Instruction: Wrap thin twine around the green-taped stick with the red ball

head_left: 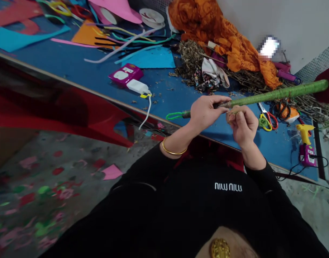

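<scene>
Green-wrapped stick [274,95] gripped by closed left hand [204,113], right hand [242,123] pinching it

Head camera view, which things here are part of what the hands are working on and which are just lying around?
In hand:
- green wrapped stick, held by the left hand
- right hand, pinching at the wrap's edge

Lying about:
- yellow glue gun
- scissors
- orange cloth
- pink power strip
- paper scraps
- blue table

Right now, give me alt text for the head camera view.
Two hands hold a green-wrapped stick over a blue table: the left hand grips it near its looped end, the right hand pinches beside it. Scissors, a yellow glue gun and orange cloth lie beyond.
</scene>
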{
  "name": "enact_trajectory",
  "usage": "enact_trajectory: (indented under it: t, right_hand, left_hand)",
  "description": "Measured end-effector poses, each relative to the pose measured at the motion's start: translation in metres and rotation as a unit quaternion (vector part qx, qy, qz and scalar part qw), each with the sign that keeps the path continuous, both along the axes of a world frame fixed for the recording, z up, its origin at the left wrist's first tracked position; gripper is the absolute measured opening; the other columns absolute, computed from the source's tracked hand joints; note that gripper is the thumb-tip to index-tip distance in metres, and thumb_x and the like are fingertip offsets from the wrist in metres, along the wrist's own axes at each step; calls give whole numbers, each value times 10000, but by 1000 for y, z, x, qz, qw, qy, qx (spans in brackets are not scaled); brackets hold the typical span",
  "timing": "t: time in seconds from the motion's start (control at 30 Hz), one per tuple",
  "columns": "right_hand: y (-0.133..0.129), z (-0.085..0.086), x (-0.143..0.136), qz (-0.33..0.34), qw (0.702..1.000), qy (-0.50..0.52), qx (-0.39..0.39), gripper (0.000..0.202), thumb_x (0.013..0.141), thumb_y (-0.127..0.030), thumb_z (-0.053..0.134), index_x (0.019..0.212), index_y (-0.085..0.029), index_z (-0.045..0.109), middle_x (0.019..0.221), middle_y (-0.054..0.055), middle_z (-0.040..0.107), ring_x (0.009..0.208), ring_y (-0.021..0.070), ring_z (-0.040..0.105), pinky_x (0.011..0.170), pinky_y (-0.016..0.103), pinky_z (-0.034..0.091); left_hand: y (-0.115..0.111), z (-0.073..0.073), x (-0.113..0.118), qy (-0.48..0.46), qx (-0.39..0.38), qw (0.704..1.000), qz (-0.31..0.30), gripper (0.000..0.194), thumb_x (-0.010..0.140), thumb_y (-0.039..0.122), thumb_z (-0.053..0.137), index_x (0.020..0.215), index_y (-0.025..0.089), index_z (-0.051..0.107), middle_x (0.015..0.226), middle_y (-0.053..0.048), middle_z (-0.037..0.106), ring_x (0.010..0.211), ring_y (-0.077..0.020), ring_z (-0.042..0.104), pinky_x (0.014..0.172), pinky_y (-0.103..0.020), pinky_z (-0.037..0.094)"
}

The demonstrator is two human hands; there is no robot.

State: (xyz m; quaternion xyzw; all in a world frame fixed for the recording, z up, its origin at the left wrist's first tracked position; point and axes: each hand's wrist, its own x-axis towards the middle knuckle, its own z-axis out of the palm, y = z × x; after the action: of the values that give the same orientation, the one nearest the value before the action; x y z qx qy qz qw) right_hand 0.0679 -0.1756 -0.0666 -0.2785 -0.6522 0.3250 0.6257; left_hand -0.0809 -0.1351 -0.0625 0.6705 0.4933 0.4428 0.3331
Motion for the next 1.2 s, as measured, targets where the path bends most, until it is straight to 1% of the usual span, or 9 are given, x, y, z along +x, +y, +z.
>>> enact_trajectory:
  t: [0.07,0.17,0.4,0.53,0.63,0.73,0.83,1.03,1.2]
  right_hand:
    - [-7,0,-3,-65,996,24,-56,358,1060,-457,607,791,-223,636,702,-28,556,574,77,455,558,256,387]
    - [-20,2,-3,-114,990,32,-76,386,1045,-476,631,761,-216,632,686,-31,541,592,77,450,573,264,364]
    - [-38,-1,-3,-146,987,-14,-62,393,1062,-462,599,760,-212,632,688,-23,562,595,87,483,583,276,393]
    - [-39,-1,0,-110,991,-62,-49,360,1079,-427,575,795,-213,634,744,-9,625,658,99,577,625,276,469]
    - [-28,11,7,-70,994,-78,-42,367,1082,-458,563,817,-216,636,704,-24,591,617,92,578,611,267,498]
    - [-8,28,16,-72,992,-91,-42,418,1061,-543,573,804,-218,629,670,-32,569,662,109,644,725,304,592]
    - [13,38,22,-77,990,-107,-55,464,1029,-619,586,802,-219,641,721,-20,618,765,131,708,820,339,637]
    - [46,34,24,-99,980,-142,-103,574,980,-761,538,890,-219,704,832,23,694,900,187,768,852,384,649]
    - [73,24,28,-100,976,-147,-125,624,931,-816,556,882,-214,714,820,41,732,903,216,781,833,401,657]
  left_hand:
    - [-4,4,4,48,3,998,27,298,847,239,814,1137,278,867,1085,-19,863,1004,-253,787,860,-316,581]
    - [-10,8,7,84,2,996,32,288,860,228,797,1133,289,865,1088,-10,863,998,-243,786,869,-317,577]
    - [-9,-4,12,72,-3,997,21,292,863,263,768,1137,298,865,1080,-3,864,987,-241,787,844,-313,582]
    - [-7,-8,11,95,0,995,17,296,874,295,742,1144,302,862,1111,-5,860,1009,-243,785,853,-316,578]
    - [-6,-7,9,145,34,989,23,284,900,303,713,1142,312,860,1128,-8,855,1064,-257,779,866,-327,567]
    - [-6,-8,6,192,67,979,16,251,953,353,675,1127,317,853,1100,-16,851,1028,-260,780,832,-330,554]
    - [-6,-10,4,234,96,968,3,287,998,426,629,1129,284,841,1059,-52,841,980,-277,782,781,-342,539]
    - [-10,-9,5,265,96,959,-8,329,936,285,613,1162,258,850,1035,-98,831,969,-330,770,725,-402,504]
    - [-16,-10,3,277,136,951,1,291,970,286,588,1088,260,853,951,-86,822,892,-290,752,699,-392,487]
